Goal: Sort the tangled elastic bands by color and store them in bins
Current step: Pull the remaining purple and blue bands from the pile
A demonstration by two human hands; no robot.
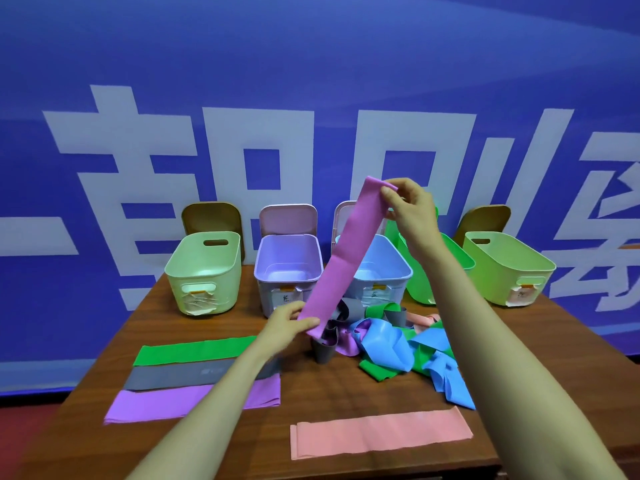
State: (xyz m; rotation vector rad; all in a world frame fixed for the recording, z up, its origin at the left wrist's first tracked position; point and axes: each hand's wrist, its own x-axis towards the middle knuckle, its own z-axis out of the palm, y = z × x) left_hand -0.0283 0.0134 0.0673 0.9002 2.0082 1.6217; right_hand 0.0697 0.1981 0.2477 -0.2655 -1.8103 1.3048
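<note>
Purple elastic, a single band (346, 258), is stretched in the air between both hands. Its long axis slants from low in front of the lilac bin (287, 252) up and over to that bin's right. The left hand (287, 323) pinches the lower end just in front of the bin's front wall. The right hand (412, 206) pinches the upper end, above and to the right of the bin's rim. The tangled pile (391, 341) lies on the counter (332, 386) in front and to the right of the bin. The band's lower end hangs close by it; I cannot tell whether it is fully free. By colour the bin looks like its home. The left hand is nearer, so the upper end would need to swing left and down.
</note>
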